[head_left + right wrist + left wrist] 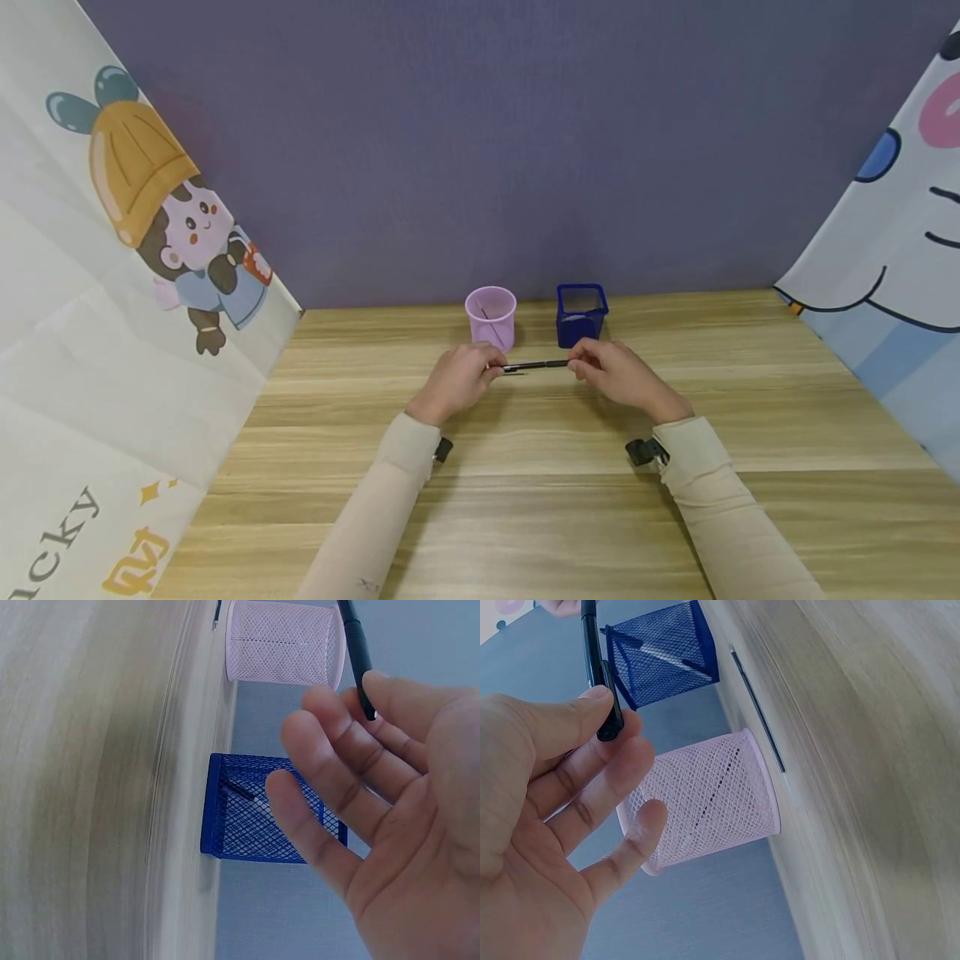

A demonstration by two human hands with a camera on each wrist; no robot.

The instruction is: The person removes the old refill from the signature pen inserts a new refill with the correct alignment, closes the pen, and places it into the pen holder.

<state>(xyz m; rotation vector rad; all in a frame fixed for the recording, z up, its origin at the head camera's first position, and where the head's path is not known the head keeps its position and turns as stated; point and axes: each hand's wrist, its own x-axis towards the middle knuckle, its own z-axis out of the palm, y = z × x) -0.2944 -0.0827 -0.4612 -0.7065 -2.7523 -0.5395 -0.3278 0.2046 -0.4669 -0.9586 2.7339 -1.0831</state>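
Note:
A black pen (536, 365) is held level above the table between both hands. My left hand (459, 379) pinches its clip end between thumb and fingertip, the other fingers spread, as the left wrist view shows. At the opposite end, my right hand (622, 379) pinches the tip between thumb and fingers. A thin dark pen refill (757, 709) with a clear end lies on the table below the pen. Just behind the hands stand a pink mesh cup (506, 332), with a thin dark stick inside, and a blue square mesh holder (579, 333), with a pen inside.
The wood-grain table (525, 517) meets a grey-purple wall (480, 150) right behind the two holders. Printed white cloths hang at left (75, 350) and right (877, 283). Black straps with small devices sit on both wrists.

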